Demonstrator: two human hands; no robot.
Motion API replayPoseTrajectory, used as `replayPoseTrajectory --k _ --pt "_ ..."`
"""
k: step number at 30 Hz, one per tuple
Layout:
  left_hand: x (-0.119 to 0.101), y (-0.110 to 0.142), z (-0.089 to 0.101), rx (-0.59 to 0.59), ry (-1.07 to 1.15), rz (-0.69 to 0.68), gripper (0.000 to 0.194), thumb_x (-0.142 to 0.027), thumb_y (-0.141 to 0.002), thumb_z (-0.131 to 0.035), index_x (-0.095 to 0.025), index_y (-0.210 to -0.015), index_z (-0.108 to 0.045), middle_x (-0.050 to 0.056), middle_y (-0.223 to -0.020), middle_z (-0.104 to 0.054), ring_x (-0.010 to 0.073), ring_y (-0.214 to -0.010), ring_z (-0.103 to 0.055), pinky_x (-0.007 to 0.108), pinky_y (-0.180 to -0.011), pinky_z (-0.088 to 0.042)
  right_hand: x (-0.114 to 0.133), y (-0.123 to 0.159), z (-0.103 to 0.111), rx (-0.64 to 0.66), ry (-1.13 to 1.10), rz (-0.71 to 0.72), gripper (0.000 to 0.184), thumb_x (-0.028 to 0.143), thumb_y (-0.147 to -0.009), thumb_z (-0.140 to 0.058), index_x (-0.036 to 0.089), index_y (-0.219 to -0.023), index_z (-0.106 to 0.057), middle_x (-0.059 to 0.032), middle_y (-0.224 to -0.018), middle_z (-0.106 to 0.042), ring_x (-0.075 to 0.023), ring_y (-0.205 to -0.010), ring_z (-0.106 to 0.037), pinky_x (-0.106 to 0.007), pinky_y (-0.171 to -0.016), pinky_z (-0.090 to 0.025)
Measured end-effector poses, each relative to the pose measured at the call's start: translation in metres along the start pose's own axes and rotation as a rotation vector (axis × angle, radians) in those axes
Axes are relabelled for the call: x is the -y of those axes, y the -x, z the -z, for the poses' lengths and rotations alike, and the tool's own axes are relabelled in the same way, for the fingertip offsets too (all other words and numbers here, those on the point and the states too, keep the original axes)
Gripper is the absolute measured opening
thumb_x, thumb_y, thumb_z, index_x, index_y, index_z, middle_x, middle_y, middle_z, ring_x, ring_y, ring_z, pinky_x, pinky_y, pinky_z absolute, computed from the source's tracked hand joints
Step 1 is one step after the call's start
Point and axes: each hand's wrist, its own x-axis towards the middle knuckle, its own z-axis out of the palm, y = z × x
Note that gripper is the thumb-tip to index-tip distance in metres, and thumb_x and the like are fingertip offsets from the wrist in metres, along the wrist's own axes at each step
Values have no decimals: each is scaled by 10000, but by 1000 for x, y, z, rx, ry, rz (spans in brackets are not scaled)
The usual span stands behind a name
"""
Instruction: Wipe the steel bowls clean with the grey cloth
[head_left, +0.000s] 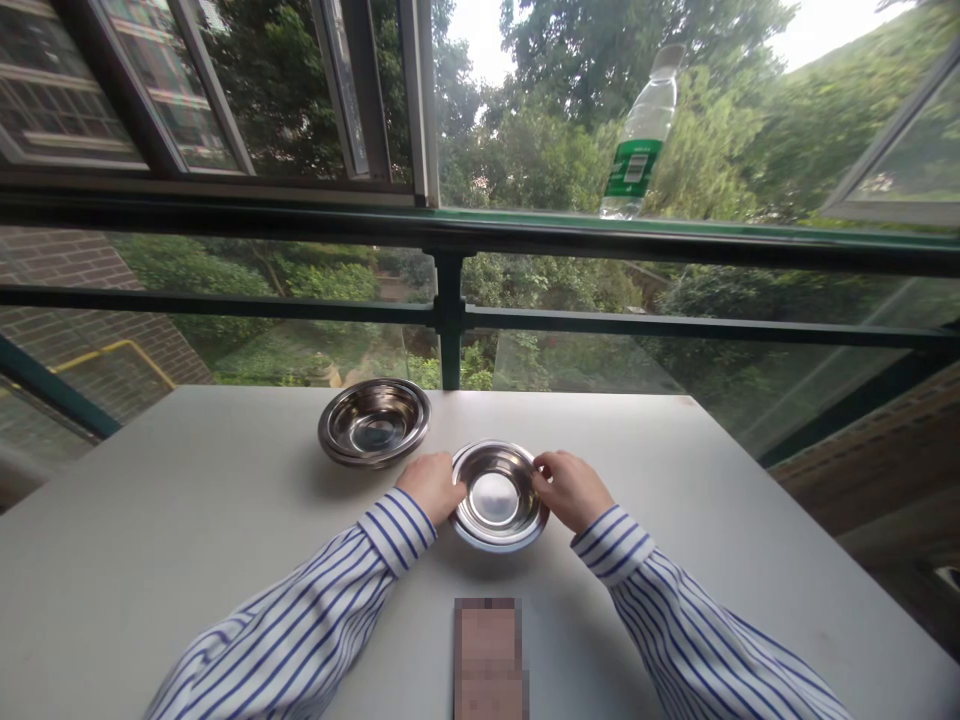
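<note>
A shiny round metal bowl [495,498] with a wide rim is in front of me at the middle of the white table. Its doubled edge looks like more than one bowl nested together, though I cannot tell how many. On its left rim, my left hand [433,487] is closed, thumb toward the inside. My right hand [574,490] pinches the right rim between thumb and fingers. Farther back and to the left lies another metal bowl [375,425], also with a layered rim, touched by neither hand.
The white table [225,520] reaches back to a dark green railing [450,330] before the window. A blurred-out phone-like object [489,660] lies at the near edge. On the ledge above the railing stands a clear bottle [637,150] with a green label.
</note>
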Motion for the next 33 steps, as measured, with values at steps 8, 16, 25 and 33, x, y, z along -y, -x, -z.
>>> replayPoseTrajectory --k 8,16,25,33 --pt "-1 1 -1 9 -24 16 227 -230 -668 -526 -144 -853 -626 175 -849 -682 330 -852 -628 368 -699 -436 2 4 -3 -12 10 -8 202 251 -808 -457 191 -891 -631 -63 -850 -608 -174 -762 -560 -255 -666 -347" --pt "13 7 2 24 190 102 311 -356 -696 -553 -147 -922 -598 94 -736 -694 265 -811 -642 310 -690 -435 -10 2 -10 -33 -109 -39 255 305 -797 -504 177 -1001 -586 -64 -880 -620 -182 -797 -562 -262 -684 -359" --pt "20 2 -10 172 537 209 281 -294 -748 -517 -101 -949 -552 30 -537 -632 183 -474 -618 256 -435 -454 -20 4 -12 81 -442 -107 291 318 -794 -502 138 -1017 -555 -26 -668 -647 -132 -578 -586 -222 -504 -430" --pt "14 -4 -3 238 714 254 205 -165 -771 -517 -86 -959 -538 -41 -464 -545 130 -442 -591 237 -467 -503 -25 2 -17 144 -705 -163 193 217 -731 -543 118 -890 -591 13 -519 -585 -96 -434 -545 -156 -319 -402"
